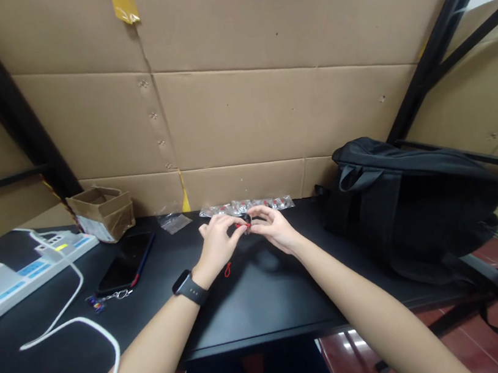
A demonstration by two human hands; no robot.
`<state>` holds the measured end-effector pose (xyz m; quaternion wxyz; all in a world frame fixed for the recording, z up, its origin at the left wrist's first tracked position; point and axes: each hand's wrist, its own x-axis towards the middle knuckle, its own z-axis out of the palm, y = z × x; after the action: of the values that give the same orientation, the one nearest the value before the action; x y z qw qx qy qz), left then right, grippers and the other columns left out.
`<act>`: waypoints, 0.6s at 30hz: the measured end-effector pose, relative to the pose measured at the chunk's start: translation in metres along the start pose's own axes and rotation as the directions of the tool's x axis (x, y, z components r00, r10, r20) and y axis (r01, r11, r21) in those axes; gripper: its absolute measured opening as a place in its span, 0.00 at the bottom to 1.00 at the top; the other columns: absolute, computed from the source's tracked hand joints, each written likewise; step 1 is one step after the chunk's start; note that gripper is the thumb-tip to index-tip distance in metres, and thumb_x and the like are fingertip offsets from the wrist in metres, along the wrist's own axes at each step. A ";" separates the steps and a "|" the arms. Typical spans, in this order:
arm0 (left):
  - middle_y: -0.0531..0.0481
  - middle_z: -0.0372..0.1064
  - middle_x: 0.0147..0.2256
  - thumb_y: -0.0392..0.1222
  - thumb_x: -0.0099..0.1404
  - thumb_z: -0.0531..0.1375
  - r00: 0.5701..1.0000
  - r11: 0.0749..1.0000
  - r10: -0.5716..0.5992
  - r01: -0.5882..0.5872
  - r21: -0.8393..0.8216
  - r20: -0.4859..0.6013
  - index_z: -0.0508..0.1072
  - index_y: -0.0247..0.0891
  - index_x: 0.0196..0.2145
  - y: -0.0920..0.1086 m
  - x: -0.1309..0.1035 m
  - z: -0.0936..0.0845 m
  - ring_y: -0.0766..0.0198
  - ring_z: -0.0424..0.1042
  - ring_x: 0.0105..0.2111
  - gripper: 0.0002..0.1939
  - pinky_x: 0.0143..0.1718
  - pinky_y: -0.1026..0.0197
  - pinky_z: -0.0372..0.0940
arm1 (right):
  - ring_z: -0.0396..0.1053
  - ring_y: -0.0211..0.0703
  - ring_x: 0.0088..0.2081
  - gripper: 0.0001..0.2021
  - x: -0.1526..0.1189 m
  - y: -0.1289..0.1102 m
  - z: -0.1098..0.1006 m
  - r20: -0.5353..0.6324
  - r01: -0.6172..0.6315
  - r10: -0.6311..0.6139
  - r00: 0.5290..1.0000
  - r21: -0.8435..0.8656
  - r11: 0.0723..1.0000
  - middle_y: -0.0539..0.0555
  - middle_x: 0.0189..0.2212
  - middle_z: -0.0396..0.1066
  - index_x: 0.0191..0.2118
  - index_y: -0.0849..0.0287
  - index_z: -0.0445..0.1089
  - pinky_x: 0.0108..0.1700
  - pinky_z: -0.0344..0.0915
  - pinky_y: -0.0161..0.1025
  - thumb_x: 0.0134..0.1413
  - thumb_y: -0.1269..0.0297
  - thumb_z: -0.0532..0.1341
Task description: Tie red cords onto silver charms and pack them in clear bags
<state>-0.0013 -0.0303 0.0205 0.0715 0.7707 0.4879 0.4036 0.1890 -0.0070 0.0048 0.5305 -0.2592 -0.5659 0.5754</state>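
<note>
Red-black small item [245, 223], maybe a clip, pinched btwn left hand [217, 239], right hand [273, 226]

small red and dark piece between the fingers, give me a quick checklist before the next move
1. Both hands on the small piece: ok, left hand and right hand pinch it together.
2. Grip firm: cannot tell, too small.
3. Red loop below the left hand, out of the way: ok.
4. Row of small bags behind the hands, within reach: ok.
5. Phone away from the hands: ok.
6. Backpack apart from the hands: ok.
</note>
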 end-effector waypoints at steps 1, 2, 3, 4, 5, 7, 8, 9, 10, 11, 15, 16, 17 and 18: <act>0.49 0.75 0.47 0.48 0.68 0.61 1.000 1.000 0.001 -0.001 0.009 -0.016 0.80 0.48 0.37 0.000 0.000 0.000 0.51 0.67 0.53 0.07 0.53 0.48 0.53 | 0.74 0.43 0.44 0.24 0.000 0.000 0.000 0.000 0.001 -0.001 1.000 -0.005 1.000 0.53 0.46 0.73 0.45 0.53 0.75 0.54 0.71 0.44 0.38 0.66 0.77; 0.49 0.73 0.49 0.48 0.68 0.62 0.999 1.000 0.000 0.001 0.019 -0.036 0.80 0.48 0.37 0.000 -0.001 0.001 0.50 0.66 0.54 0.07 0.53 0.48 0.54 | 0.74 0.43 0.44 0.23 0.000 0.000 0.000 0.002 0.001 -0.001 1.000 -0.014 1.000 0.53 0.46 0.73 0.44 0.54 0.76 0.54 0.71 0.44 0.38 0.66 0.77; 0.48 0.71 0.51 0.47 0.67 0.62 0.998 1.000 -0.004 0.005 0.029 -0.059 0.80 0.47 0.36 0.000 -0.001 0.002 0.50 0.65 0.55 0.07 0.53 0.47 0.54 | 0.74 0.43 0.44 0.23 0.000 0.000 0.001 0.005 0.001 -0.001 1.000 -0.027 1.000 0.53 0.47 0.74 0.44 0.54 0.76 0.55 0.71 0.44 0.38 0.66 0.77; 0.47 0.69 0.52 0.47 0.67 0.62 0.997 0.999 -0.008 0.011 0.039 -0.079 0.81 0.47 0.36 0.000 -0.001 0.002 0.49 0.64 0.56 0.07 0.53 0.47 0.54 | 0.75 0.43 0.44 0.23 0.000 0.000 0.001 0.009 0.002 -0.002 1.000 -0.044 0.999 0.53 0.47 0.74 0.45 0.54 0.76 0.55 0.71 0.45 0.38 0.65 0.77; 0.47 0.68 0.53 0.47 0.67 0.62 0.996 0.999 -0.010 0.014 0.047 -0.092 0.81 0.47 0.36 -0.001 -0.001 0.003 0.49 0.63 0.57 0.07 0.53 0.46 0.54 | 0.75 0.43 0.44 0.23 0.000 0.000 0.001 0.011 0.005 -0.004 1.000 -0.062 0.998 0.53 0.46 0.75 0.45 0.54 0.76 0.55 0.71 0.45 0.38 0.65 0.77; 0.46 0.67 0.54 0.47 0.66 0.62 0.995 0.999 -0.016 0.021 0.049 -0.103 0.81 0.47 0.35 -0.001 -0.001 0.004 0.48 0.62 0.57 0.07 0.54 0.45 0.55 | 0.76 0.44 0.44 0.24 0.000 0.000 0.001 0.006 0.010 -0.009 1.000 -0.093 0.996 0.53 0.45 0.75 0.45 0.54 0.76 0.55 0.71 0.46 0.37 0.64 0.77; 0.46 0.67 0.54 0.47 0.66 0.62 0.995 0.999 -0.023 0.028 0.041 -0.101 0.80 0.47 0.35 -0.002 -0.001 0.005 0.47 0.62 0.58 0.07 0.55 0.45 0.56 | 0.76 0.44 0.44 0.24 0.000 0.000 0.001 -0.001 0.011 -0.011 1.000 -0.106 0.994 0.53 0.45 0.76 0.45 0.54 0.76 0.55 0.71 0.46 0.37 0.64 0.77; 0.46 0.67 0.53 0.47 0.66 0.62 0.995 0.999 -0.033 0.036 0.026 -0.097 0.80 0.47 0.35 -0.002 -0.001 0.006 0.47 0.62 0.57 0.07 0.55 0.44 0.56 | 0.76 0.45 0.44 0.24 0.000 0.000 0.001 -0.009 0.013 -0.014 1.000 -0.119 0.993 0.53 0.44 0.76 0.45 0.54 0.76 0.55 0.72 0.46 0.37 0.64 0.78; 0.46 0.67 0.53 0.47 0.67 0.62 0.995 0.999 -0.044 0.045 0.008 -0.092 0.80 0.47 0.36 -0.002 -0.001 0.007 0.48 0.62 0.57 0.07 0.55 0.44 0.57 | 0.77 0.45 0.44 0.24 0.000 0.000 0.001 -0.016 0.017 -0.019 1.000 -0.130 0.991 0.53 0.44 0.76 0.45 0.54 0.76 0.54 0.72 0.47 0.37 0.64 0.77; 0.46 0.67 0.52 0.47 0.67 0.62 0.995 0.999 -0.054 0.053 -0.012 -0.086 0.80 0.47 0.36 -0.003 -0.001 0.008 0.48 0.62 0.57 0.07 0.55 0.44 0.57 | 0.77 0.46 0.44 0.24 -0.001 -0.001 0.001 -0.019 0.024 -0.027 0.999 -0.143 0.989 0.53 0.43 0.76 0.45 0.54 0.76 0.54 0.72 0.47 0.37 0.63 0.77; 0.46 0.68 0.50 0.46 0.67 0.61 0.994 0.994 -0.089 0.084 -0.076 -0.062 0.80 0.46 0.36 -0.013 0.000 0.014 0.49 0.64 0.55 0.08 0.56 0.44 0.60 | 0.77 0.46 0.43 0.25 0.000 0.001 0.002 -0.003 0.068 -0.071 0.997 -0.228 0.971 0.54 0.41 0.77 0.46 0.55 0.77 0.53 0.72 0.47 0.38 0.61 0.77; 0.47 0.68 0.50 0.46 0.66 0.61 0.994 0.991 -0.098 0.093 -0.097 -0.051 0.80 0.45 0.36 -0.017 0.001 0.017 0.50 0.65 0.54 0.08 0.56 0.45 0.60 | 0.77 0.46 0.43 0.25 0.001 0.002 0.002 -0.002 0.079 -0.083 0.997 -0.258 0.963 0.54 0.40 0.78 0.46 0.56 0.77 0.52 0.73 0.47 0.37 0.61 0.77; 0.47 0.69 0.49 0.46 0.66 0.62 0.994 0.987 -0.105 0.100 -0.126 -0.037 0.80 0.45 0.36 -0.021 0.002 0.019 0.51 0.66 0.53 0.08 0.57 0.46 0.61 | 0.77 0.47 0.43 0.25 0.002 0.003 0.002 -0.005 0.089 -0.095 0.995 -0.290 0.953 0.55 0.40 0.78 0.46 0.56 0.78 0.51 0.73 0.47 0.37 0.60 0.78; 0.47 0.69 0.49 0.46 0.65 0.62 0.994 0.981 -0.107 0.103 -0.166 -0.019 0.80 0.44 0.35 -0.025 0.004 0.021 0.52 0.67 0.52 0.08 0.57 0.47 0.61 | 0.77 0.48 0.43 0.25 0.003 0.003 0.002 -0.012 0.098 -0.107 0.994 -0.320 0.943 0.55 0.40 0.78 0.46 0.56 0.78 0.50 0.73 0.47 0.36 0.60 0.78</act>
<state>-0.0036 -0.0085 -0.0041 0.1496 0.7297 0.4936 0.4489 0.1851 -0.0048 0.0029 0.5189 -0.3200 -0.6564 0.4444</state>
